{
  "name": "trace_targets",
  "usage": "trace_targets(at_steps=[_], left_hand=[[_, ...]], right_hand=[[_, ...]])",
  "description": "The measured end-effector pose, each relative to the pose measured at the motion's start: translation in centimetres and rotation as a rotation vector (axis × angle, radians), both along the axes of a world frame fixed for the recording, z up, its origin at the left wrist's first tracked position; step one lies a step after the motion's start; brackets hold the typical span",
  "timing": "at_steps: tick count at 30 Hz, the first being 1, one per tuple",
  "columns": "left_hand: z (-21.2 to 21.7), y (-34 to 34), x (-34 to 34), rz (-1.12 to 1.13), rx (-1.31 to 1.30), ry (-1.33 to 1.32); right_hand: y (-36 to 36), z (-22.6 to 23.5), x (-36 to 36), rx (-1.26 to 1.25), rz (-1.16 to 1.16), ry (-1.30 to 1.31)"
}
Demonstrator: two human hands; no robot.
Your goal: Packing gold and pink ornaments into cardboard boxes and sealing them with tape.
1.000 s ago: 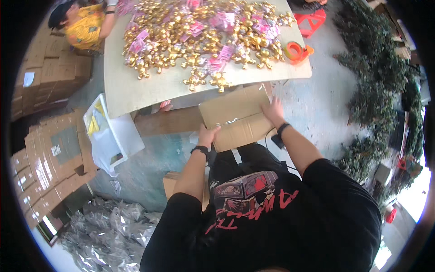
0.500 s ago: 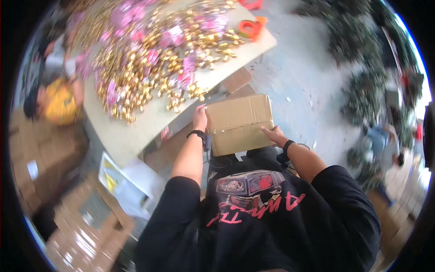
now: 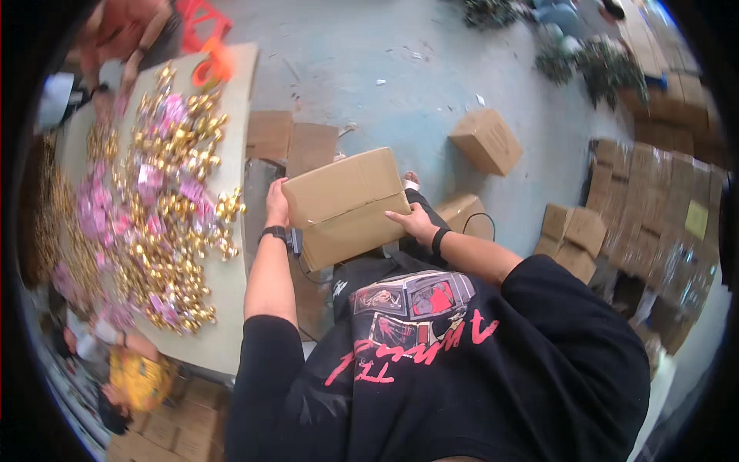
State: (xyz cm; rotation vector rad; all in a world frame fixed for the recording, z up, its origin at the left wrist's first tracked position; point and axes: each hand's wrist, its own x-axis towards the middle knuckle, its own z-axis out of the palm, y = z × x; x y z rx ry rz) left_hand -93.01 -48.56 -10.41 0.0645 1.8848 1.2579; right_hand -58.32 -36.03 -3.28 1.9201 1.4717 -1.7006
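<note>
Both my hands carry a closed brown cardboard box (image 3: 346,202) in front of my body, above my legs. My left hand (image 3: 277,204) grips its left end, with most of the fingers hidden behind the cardboard. At the right end, my right hand (image 3: 416,223) holds on with the thumb lying over the top face. A seam runs across the upper side of the box. I wear a dark band on each wrist.
To the left stands a table (image 3: 235,115) heaped with gold ornaments (image 3: 185,254) and pink packets; co-workers are beside it. A cardboard box (image 3: 486,142) sits on the floor ahead. Stacked cartons (image 3: 654,208) rise at the right. Orange tape rolls (image 3: 212,65) lie at the table's far corner.
I have turned to the right with the box still in both hands. The table has swung to the left of view, and floor boxes and stacked cartons have come into sight.
</note>
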Motion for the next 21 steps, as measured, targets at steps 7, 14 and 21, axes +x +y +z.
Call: trace_targets(at_steps=[7,14,21], left_hand=[[4.0,10.1,7.9,-0.283,0.047,0.018],[11.4,24.0,20.1,-0.543,0.191,-0.175],[15.7,30.6,23.0,-0.82,0.371,-0.235]], right_hand=[[2.1,0.0,10.8,0.004,-0.471,0.238],[5.5,7.1,22.2,0.235,-0.639,0.033],[-0.1,9.2,19.9,0.525,-0.96,-0.066]])
